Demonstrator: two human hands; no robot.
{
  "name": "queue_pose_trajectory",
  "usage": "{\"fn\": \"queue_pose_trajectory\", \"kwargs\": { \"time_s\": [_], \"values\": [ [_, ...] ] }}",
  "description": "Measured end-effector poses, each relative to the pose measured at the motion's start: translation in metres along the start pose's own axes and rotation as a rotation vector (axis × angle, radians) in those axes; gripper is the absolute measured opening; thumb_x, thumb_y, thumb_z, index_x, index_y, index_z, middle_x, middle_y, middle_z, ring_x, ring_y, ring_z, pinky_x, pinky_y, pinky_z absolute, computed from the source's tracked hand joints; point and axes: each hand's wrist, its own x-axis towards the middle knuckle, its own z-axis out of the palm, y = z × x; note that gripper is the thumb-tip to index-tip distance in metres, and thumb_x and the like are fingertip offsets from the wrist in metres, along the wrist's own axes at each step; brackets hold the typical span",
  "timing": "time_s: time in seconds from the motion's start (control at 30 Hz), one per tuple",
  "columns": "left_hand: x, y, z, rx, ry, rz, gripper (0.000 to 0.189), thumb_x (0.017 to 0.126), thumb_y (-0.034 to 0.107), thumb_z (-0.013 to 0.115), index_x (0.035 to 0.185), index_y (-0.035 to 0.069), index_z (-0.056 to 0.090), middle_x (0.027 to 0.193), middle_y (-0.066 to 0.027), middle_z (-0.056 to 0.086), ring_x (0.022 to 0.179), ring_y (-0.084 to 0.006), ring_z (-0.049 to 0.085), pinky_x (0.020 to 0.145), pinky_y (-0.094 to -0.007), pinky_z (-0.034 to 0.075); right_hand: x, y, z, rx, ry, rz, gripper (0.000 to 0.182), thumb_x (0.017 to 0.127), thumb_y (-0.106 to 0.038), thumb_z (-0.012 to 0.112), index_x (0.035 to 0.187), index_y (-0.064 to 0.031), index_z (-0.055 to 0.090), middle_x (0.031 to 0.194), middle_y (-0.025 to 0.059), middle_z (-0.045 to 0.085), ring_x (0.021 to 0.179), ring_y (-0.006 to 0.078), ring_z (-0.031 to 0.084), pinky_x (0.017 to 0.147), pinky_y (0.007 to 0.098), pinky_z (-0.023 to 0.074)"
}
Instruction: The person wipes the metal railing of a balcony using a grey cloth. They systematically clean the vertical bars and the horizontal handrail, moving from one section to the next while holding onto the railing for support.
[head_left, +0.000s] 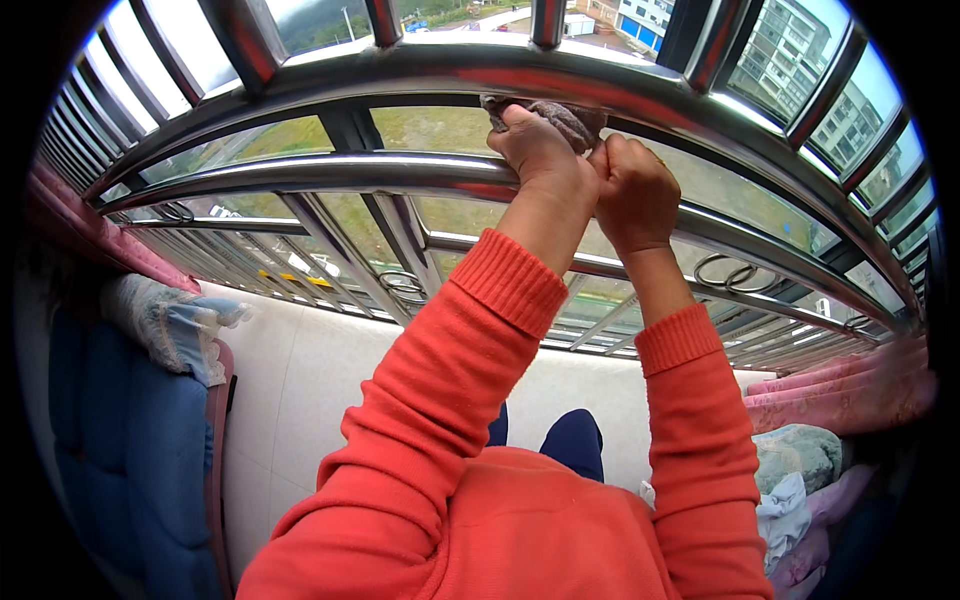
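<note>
A bunched brown-grey cloth (568, 124) lies against the underside of the thick upper rail (442, 69) of a shiny metal railing. My left hand (541, 150) grips the cloth, thumb on top, above the lower rail (315, 172). Close beside it, my right hand (639, 184) is curled with its fingers at the cloth's right end. Both hands touch near the wrist and knuckles. The fingertips of both are partly hidden by the hands and the cloth.
Upright metal bars (547, 22) rise above the rail, with buildings beyond. Metal rings (731, 271) decorate the lower railing. A blue sofa (161, 450) with a lace-edged cover (176, 322) stands left on pale floor tiles (300, 405). Pink curtains (840, 386) and heaped cloths (784, 510) are at right.
</note>
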Motion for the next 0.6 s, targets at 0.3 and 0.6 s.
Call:
{"fn": "queue_pose_trajectory", "kwargs": {
  "time_s": [0.3,0.6],
  "values": [
    [0.152,0.148,-0.071,-0.121,-0.061,0.372,0.033,0.092,0.014,0.032,0.117,-0.007,0.041,0.117,-0.0184,0.050,0.099,-0.0272,0.057,0.085,-0.0386,0.052,0.003,-0.005,-0.006,0.003,-0.019,-0.015,0.017,0.081,-0.018,0.058,0.067,-0.0099,0.055,0.061,0.0064,0.055,0.059,0.0248,0.060,0.055,0.0375,0.0504],
    [0.107,0.194,-0.075,-0.019,-0.198,0.091,0.031,0.101,0.020,0.026,0.102,0.001,0.051,0.088,-0.0144,0.063,0.071,-0.0302,0.063,0.069,-0.0510,0.057,0.001,0.000,-0.007,-0.024,-0.023,-0.013,0.017,0.080,-0.018,0.059,0.066,-0.0098,0.053,0.060,0.0066,0.054,0.058,0.0253,0.059,0.054,0.0384,0.0495]
  ]
}}
